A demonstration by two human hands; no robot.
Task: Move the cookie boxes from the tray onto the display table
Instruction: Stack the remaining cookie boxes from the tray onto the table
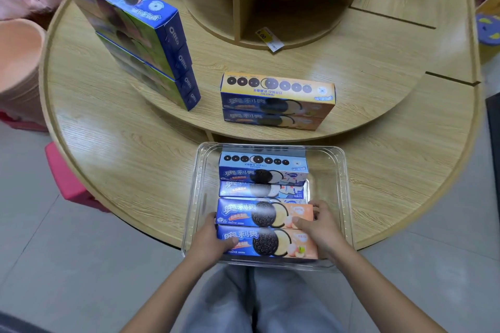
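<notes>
**Observer:** What are your hands doing?

**Operator:** Nearest me, my left hand (213,235) and right hand (319,227) clasp the ends of the two peach cookie boxes (263,215) at the near side of the clear tray (341,197). I grip both ends so, I judge, the pair lifts together, level.

**Observer:** And behind them?

**Operator:** Two pale-blue boxes (261,174) wait in the tray's far half. The tray sits on the display table (113,143), at its near edge, within easy reach.

**Observer:** Where should they go?

**Operator:** Probably the raised tier, where two matching peach boxes (277,101) are stacked already. To their far left stands a taller blue stack (140,43).
</notes>
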